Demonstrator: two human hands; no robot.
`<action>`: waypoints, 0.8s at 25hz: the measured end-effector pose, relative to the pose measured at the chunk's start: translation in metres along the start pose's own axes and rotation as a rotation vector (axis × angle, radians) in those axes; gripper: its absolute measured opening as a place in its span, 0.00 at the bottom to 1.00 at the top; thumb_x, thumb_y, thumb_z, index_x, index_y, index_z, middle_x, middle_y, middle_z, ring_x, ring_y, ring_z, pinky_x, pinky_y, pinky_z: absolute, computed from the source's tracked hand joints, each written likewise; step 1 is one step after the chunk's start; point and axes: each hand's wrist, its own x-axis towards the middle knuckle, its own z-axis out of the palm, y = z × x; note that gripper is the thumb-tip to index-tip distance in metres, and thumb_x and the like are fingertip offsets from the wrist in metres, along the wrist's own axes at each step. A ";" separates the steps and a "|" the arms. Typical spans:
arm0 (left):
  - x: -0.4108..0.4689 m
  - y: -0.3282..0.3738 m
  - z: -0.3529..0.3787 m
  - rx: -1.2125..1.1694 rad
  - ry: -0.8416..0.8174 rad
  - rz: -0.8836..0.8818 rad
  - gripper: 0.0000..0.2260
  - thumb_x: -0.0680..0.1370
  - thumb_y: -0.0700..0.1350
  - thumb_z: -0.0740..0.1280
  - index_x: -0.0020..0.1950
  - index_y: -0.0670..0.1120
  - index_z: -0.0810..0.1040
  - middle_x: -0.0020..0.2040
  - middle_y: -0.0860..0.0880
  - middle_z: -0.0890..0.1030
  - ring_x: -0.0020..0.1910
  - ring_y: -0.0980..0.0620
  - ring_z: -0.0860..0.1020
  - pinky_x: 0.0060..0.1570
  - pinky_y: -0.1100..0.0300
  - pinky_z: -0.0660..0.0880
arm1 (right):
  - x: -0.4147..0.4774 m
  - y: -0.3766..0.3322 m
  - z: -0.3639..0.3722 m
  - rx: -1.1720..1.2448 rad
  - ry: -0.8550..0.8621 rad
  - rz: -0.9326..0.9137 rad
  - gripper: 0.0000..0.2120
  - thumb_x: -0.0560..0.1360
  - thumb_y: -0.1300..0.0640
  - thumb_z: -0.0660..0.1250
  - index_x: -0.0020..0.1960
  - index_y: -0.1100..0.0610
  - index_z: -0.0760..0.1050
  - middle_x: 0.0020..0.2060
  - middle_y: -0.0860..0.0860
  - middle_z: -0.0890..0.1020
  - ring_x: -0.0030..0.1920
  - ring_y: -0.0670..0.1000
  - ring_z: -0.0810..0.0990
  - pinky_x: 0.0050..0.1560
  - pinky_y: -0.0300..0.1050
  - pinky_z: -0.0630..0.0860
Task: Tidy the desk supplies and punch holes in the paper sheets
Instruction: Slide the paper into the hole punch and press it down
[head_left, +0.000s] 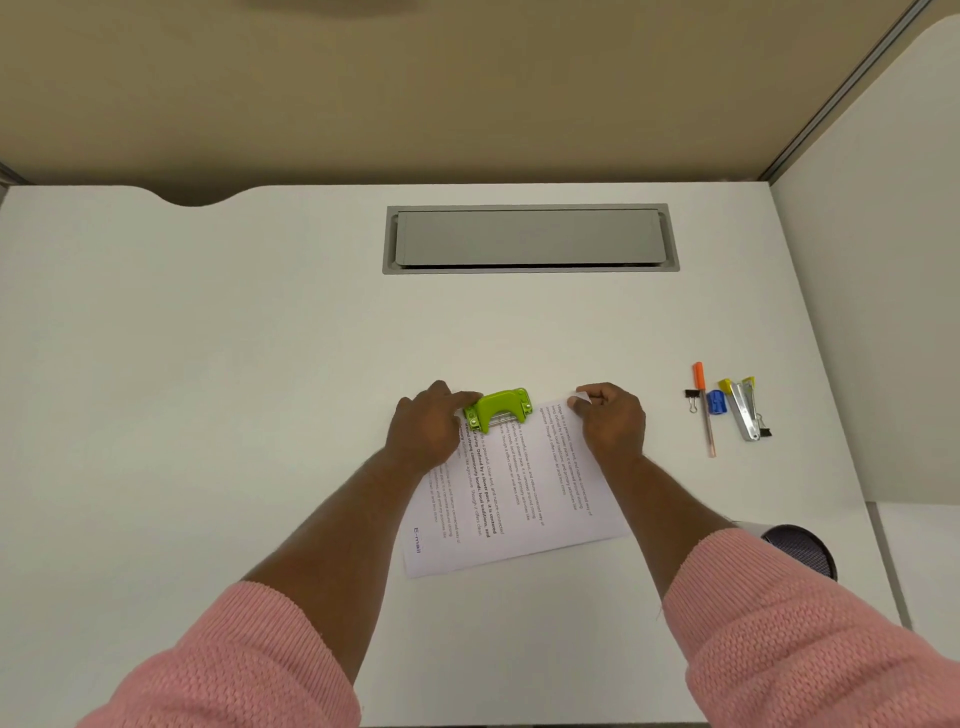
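Observation:
Printed paper sheets (524, 493) lie tilted on the white desk in front of me. A lime green hole punch (500, 410) sits over the far edge of the sheets. My left hand (428, 428) rests against the left end of the punch, fingers touching it. My right hand (610, 421) pinches the far right corner of the paper sheets between thumb and fingers.
To the right lie an orange-capped pen (704, 410), a black binder clip (692, 397), a blue sharpener (717, 402), a silver stapler (744, 410) and a second small clip (763, 428). A dark mesh cup (802, 548) stands near my right sleeve. A grey cable hatch (530, 239) sits at the back.

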 end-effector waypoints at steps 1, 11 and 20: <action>0.000 0.002 0.000 0.012 0.008 0.017 0.23 0.77 0.42 0.63 0.70 0.59 0.74 0.52 0.49 0.75 0.54 0.47 0.77 0.54 0.52 0.68 | 0.000 -0.001 0.000 0.004 -0.003 -0.006 0.06 0.73 0.57 0.75 0.50 0.54 0.84 0.44 0.48 0.85 0.46 0.48 0.82 0.52 0.40 0.74; 0.015 0.014 -0.004 0.120 -0.055 0.132 0.27 0.70 0.64 0.70 0.68 0.60 0.73 0.57 0.53 0.73 0.59 0.51 0.72 0.58 0.51 0.65 | 0.000 0.003 -0.001 0.069 0.029 0.071 0.03 0.72 0.58 0.76 0.43 0.52 0.83 0.37 0.43 0.83 0.42 0.46 0.81 0.44 0.35 0.71; 0.018 0.009 -0.003 0.063 -0.089 0.174 0.28 0.71 0.64 0.71 0.70 0.61 0.72 0.55 0.54 0.72 0.58 0.52 0.71 0.59 0.51 0.63 | -0.012 0.008 0.001 0.123 0.091 0.136 0.02 0.72 0.58 0.75 0.44 0.54 0.83 0.37 0.44 0.83 0.41 0.46 0.81 0.43 0.35 0.73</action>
